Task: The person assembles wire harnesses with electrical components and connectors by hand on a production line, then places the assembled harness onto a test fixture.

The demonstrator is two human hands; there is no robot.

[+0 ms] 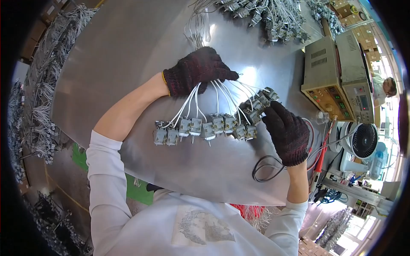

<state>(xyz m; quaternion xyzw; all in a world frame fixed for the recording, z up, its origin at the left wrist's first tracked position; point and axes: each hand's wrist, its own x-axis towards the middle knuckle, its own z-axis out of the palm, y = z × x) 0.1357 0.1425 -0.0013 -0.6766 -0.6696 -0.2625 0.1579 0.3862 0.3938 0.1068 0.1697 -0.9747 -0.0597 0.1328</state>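
Observation:
My left hand [200,70], in a dark knitted glove, is closed around a bundle of white wires [218,96] above the metal table. From the wires fan out several small grey motors [207,128], square-bodied with thin shafts, in a curved row nearer to me. The free wire ends [198,32] stick out beyond the fist on the far side. My right hand [288,134], gloved alike, has its fingers at the right end of the row, against the grey motors there. Its fingertips are partly hidden, so a firm grip on one motor cannot be made out.
A large pile of wired motors [273,21] lies at the table's far edge. Two stacked bench instruments [326,77] stand at the right. Near my right wrist lie a black cable [260,170] and a red test probe [321,153]. A fan [364,141] stands further right.

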